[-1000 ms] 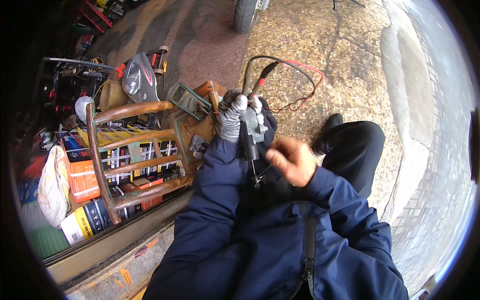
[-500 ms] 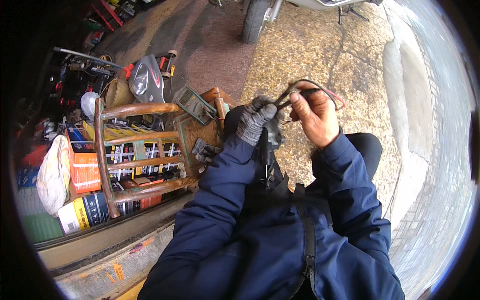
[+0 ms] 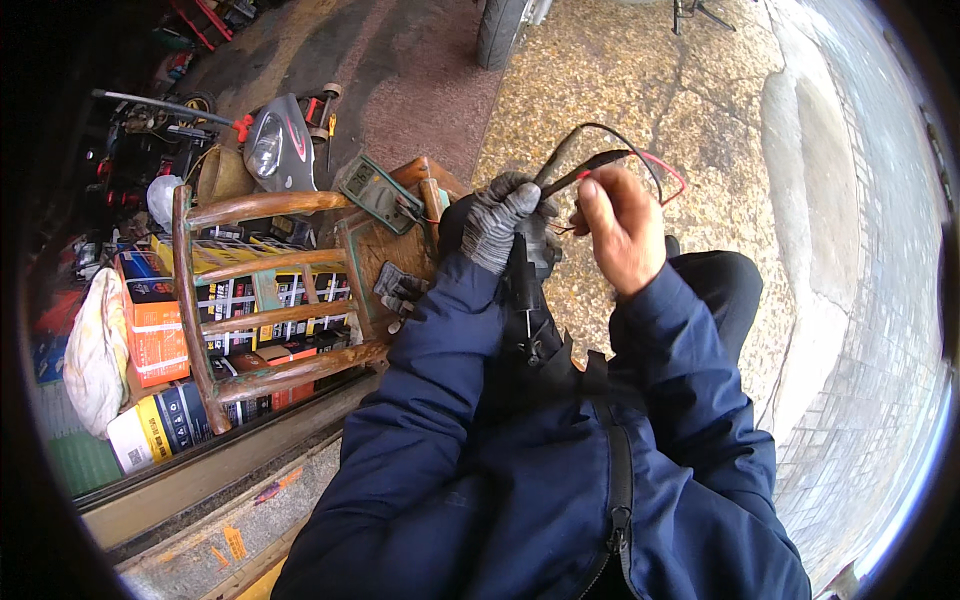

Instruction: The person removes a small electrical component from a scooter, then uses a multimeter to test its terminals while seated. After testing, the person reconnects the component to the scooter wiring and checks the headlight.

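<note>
Slim black-and-red test probes (image 3: 606, 158) rise from the grey-gloved left hand (image 3: 503, 218), closed round their lower ends; I cannot tell whether the bare right hand (image 3: 625, 228), higher than a second ago, pinches one. Printed lettering marks an orange cardboard box (image 3: 158, 345) behind the brown wooden chair (image 3: 270, 209); speckled tan paving (image 3: 610, 90) spreads ahead.

The glove (image 3: 488, 225) was matt, textured knit; the part (image 3: 545, 252) looked like dull metal, the probes (image 3: 560, 157) smooth plastic, the meter (image 3: 376, 196) hard plastic. The chair (image 3: 268, 212) was glossy, worn wood, the jacket (image 3: 530, 480) matt cloth. Boxes (image 3: 158, 345) were printed card, the headlight (image 3: 266, 153) shiny plastic, the ground (image 3: 615, 85) rough and pebbly.
</note>
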The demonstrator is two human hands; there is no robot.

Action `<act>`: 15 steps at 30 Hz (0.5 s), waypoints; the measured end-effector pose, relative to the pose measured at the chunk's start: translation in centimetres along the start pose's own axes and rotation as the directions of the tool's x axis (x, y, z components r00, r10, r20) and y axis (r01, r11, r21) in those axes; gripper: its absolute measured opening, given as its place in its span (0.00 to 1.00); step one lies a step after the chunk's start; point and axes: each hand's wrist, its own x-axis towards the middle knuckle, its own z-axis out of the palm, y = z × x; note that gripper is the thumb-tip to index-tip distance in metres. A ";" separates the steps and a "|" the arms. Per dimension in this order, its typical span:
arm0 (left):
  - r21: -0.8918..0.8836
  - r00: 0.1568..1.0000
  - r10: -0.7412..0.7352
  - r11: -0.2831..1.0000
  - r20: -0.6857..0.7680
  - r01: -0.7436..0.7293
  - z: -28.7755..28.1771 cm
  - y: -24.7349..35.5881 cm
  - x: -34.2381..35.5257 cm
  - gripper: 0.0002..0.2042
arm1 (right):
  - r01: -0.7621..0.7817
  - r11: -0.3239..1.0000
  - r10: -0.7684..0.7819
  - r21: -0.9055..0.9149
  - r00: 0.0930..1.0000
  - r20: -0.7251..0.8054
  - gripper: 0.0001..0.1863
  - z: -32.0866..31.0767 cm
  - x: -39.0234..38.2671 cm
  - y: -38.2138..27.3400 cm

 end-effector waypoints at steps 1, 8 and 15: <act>0.059 0.999 0.040 0.997 -0.014 -0.039 0.1 0.2 0.3 0.06 | -0.087 0.992 0.087 -0.096 0.996 -0.007 0.13 -0.2 -1.4 0.3; 0.020 0.989 -0.133 0.991 0.056 0.133 0.6 0.7 -0.3 0.10 | -0.350 0.933 0.322 0.082 0.916 0.241 0.14 0.3 -8.6 1.6; 0.106 0.999 -0.040 0.993 -0.010 0.041 1.0 0.1 -0.1 0.06 | -0.164 0.962 0.152 0.217 0.986 0.072 0.14 -1.6 -2.8 -0.2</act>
